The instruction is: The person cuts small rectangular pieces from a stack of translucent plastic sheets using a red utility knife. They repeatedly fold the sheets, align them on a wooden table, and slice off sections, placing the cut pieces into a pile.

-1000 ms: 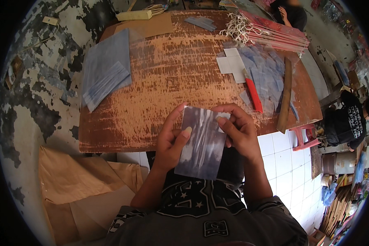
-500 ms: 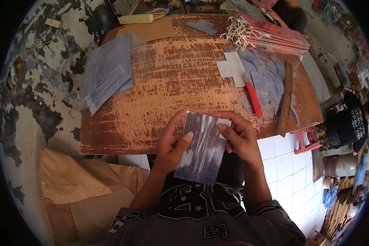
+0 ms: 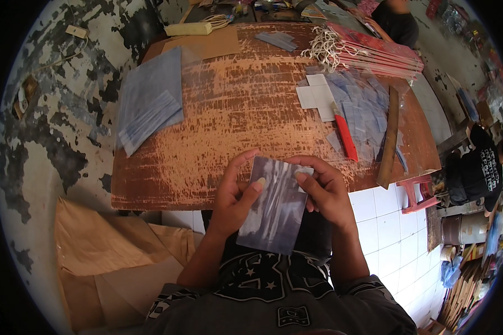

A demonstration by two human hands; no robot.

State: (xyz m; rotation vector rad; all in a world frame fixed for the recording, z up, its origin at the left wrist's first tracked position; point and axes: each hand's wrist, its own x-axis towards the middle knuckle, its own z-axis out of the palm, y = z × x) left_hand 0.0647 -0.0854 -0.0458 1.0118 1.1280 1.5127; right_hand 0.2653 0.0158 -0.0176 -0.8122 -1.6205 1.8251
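Observation:
A rectangular, shiny, bluish clear plastic sheet (image 3: 275,215) is held upright over my lap, just off the table's front edge. My left hand (image 3: 236,201) pinches its left side, thumb on the front face and fingers behind. On the upper right corner, my right hand (image 3: 330,194) grips the same sheet, with a pale patch showing under the thumb. Whether it is one sheet or a thin stack, I cannot tell. Ahead on the right lies a red-handled cutter knife (image 3: 346,138), its tip by a white cross-shaped card (image 3: 317,96) and a loose heap of cut plastic pieces (image 3: 360,106).
Larger plastic sheets (image 3: 153,78) lie at the table's left. A wooden strip (image 3: 389,137) is at the right edge, and red corded bags (image 3: 374,51) are stacked behind. Brown paper (image 3: 117,245) stands lower left; a red stool (image 3: 416,195) is at right. Other people sit beyond.
The sheet has tilted slightly between my hands, and its bottom edge has shifted down a little. Both hands keep their grip. The whole view has moved slightly.

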